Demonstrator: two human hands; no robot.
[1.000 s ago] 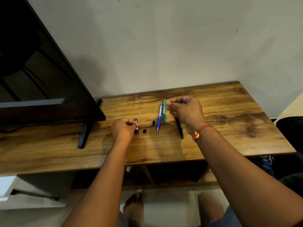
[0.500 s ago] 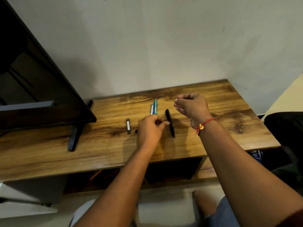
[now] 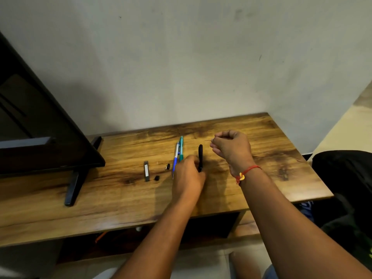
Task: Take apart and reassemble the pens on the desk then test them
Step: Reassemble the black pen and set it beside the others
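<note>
A black pen (image 3: 200, 156) lies on the wooden desk (image 3: 120, 198), and my left hand (image 3: 188, 174) curls its fingers round the pen's near end. A blue-and-white pen (image 3: 175, 158) and a teal pen (image 3: 181, 148) lie side by side just left of it. My right hand (image 3: 231, 148) hovers above the desk to the right, fingers curled, pinching a very thin dark piece (image 3: 208, 140) that pokes out to the left. A grey rectangular case (image 3: 146, 171) and two small black pen parts (image 3: 157, 178) (image 3: 167, 166) lie further left.
A dark monitor (image 3: 40, 127) on a black stand (image 3: 74, 184) fills the desk's left end. The wall runs directly behind the desk. A dark chair or bag (image 3: 346, 188) stands off the right edge. Shelves lie under the desk top.
My left hand left the grey case on the desk and moved right onto the black pen. My right hand lifted off that pen and shifted right, still pinching the thin piece.
</note>
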